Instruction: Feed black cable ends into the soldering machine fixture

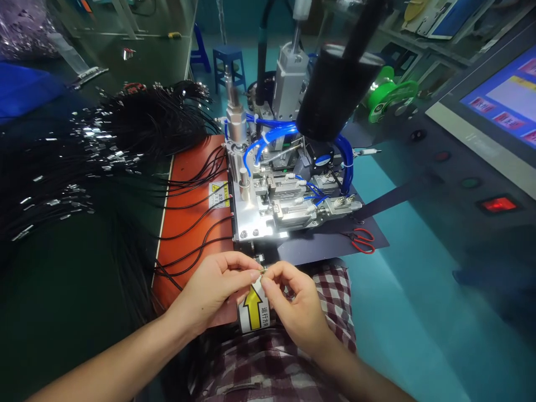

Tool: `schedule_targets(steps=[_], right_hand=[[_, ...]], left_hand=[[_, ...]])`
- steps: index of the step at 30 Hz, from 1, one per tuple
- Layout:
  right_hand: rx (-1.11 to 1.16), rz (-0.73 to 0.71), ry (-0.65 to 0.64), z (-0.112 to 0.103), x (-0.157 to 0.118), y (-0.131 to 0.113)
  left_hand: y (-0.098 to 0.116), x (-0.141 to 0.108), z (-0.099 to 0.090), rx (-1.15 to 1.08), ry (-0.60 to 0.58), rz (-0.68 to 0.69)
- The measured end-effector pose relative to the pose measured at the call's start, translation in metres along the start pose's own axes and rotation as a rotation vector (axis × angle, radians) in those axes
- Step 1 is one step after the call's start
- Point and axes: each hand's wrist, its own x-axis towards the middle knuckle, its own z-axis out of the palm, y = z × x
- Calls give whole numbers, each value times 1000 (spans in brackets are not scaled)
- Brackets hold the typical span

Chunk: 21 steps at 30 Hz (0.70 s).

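Note:
My left hand (218,285) and my right hand (295,296) meet in front of the machine, thumb and fingers pinched. Between their fingertips is a small shiny metal piece (263,272), mostly hidden and too small to name. Just below lies a white label (254,312) with a yellow arrow. The silver machine (288,209), with clamps, cylinders and blue air hoses, stands directly beyond my hands. Several black cables (205,223) run from its left edge across an orange-red board (184,192), left of my hands.
Bundles of black cables with shiny ends (154,120) cover the left table. Red-handled scissors (362,240) lie on the dark plate to the right. A black cylinder (335,92) hangs above the machine. At right stands a control panel with a screen (502,100) and a red lit button (499,205).

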Motion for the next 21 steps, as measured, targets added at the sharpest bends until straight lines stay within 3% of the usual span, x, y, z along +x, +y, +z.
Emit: schedule_targets(steps=[13,21], right_hand=[[-37,25,98,15,1,8],[9,44,11,-5,9,3]], left_hand=[[-8,9,1,-76,38,-5],[-8,9,-3,-47,24,-3]])
